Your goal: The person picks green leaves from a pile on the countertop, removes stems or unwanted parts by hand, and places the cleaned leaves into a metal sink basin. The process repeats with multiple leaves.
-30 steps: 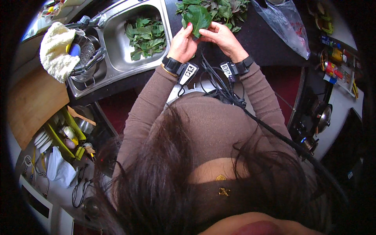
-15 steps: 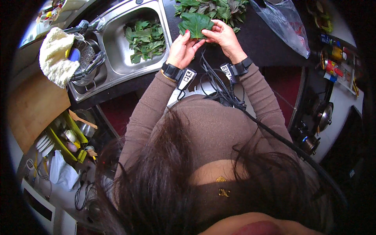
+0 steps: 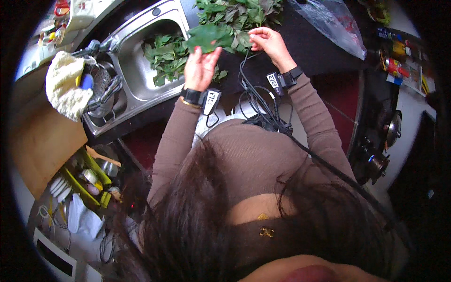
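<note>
My left hand (image 3: 201, 69) has moved to the sink's right rim and holds a large green leaf (image 3: 206, 36) between thumb and fingers. Part of that leaf is blurred. Over the dark counter, my right hand (image 3: 270, 43) is closed in a pinch; whatever its fingertips hold is too small to make out. Just beyond both hands lies a pile of leafy green stems (image 3: 237, 13), some leaves purplish underneath. More loose green leaves (image 3: 165, 60) lie in the steel sink (image 3: 129, 58), and a few sit by its right edge.
A clear plastic bag (image 3: 331, 23) lies right of the pile. Black cables (image 3: 251, 82) hang between my wrists. Left of the sink are a faucet (image 3: 110, 44), a cream cloth (image 3: 66, 84) and a metal strainer (image 3: 101, 77). Pots (image 3: 378, 162) stand far right.
My hands have separated. The left moved leftward toward the sink with the leaf; the right let go of the leaf and stays over the counter. The view has shifted slightly.
</note>
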